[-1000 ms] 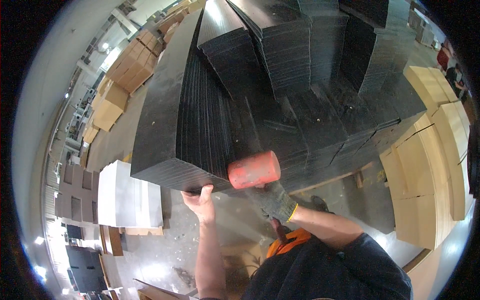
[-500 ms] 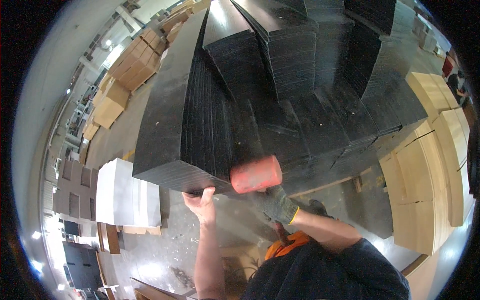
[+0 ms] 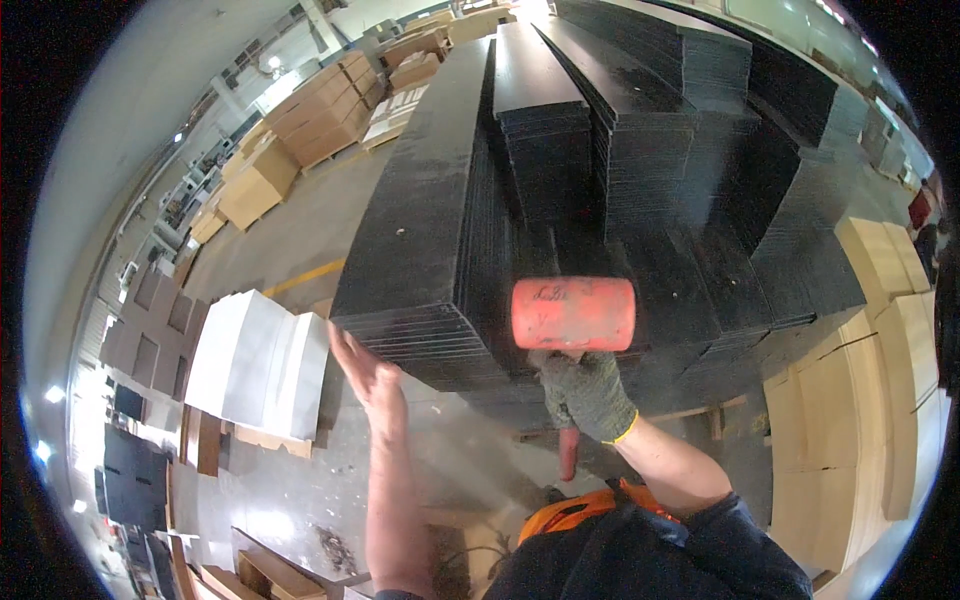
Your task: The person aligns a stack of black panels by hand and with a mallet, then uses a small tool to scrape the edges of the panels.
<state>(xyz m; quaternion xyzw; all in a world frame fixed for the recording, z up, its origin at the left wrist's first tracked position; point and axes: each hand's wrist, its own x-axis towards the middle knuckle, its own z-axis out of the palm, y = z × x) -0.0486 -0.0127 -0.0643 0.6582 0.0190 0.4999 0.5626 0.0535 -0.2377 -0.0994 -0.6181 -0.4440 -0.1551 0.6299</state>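
Note:
My right hand (image 3: pixel 592 394), in a dark grey knitted glove with a yellow cuff edge, grips a mallet by its handle. The mallet's thick red head (image 3: pixel 574 314) is held up in front of the black panels, its reddish handle end showing below the glove. My bare left hand (image 3: pixel 366 378) is open, fingers stretched up along the near left corner of a stack of long black panels (image 3: pixel 415 225). Its palm side faces the stack's end, and the fingers seem to touch the corner. Part of the lower panels is hidden behind the mallet and glove.
More black panel stacks (image 3: pixel 640 70) stand behind and to the right. Light wood-coloured boards (image 3: pixel 815 410) are piled at the right. White panels (image 3: pixel 255 365) sit on the left, with brown cartons (image 3: pixel 260 180) farther back. Scraps of board (image 3: pixel 270 575) lie at the lower left.
The mallet has moved up and right, away from the stack's edge. My left hand has shifted left, from under the panels' end to the corner, fingers now straightened. The view has tilted up.

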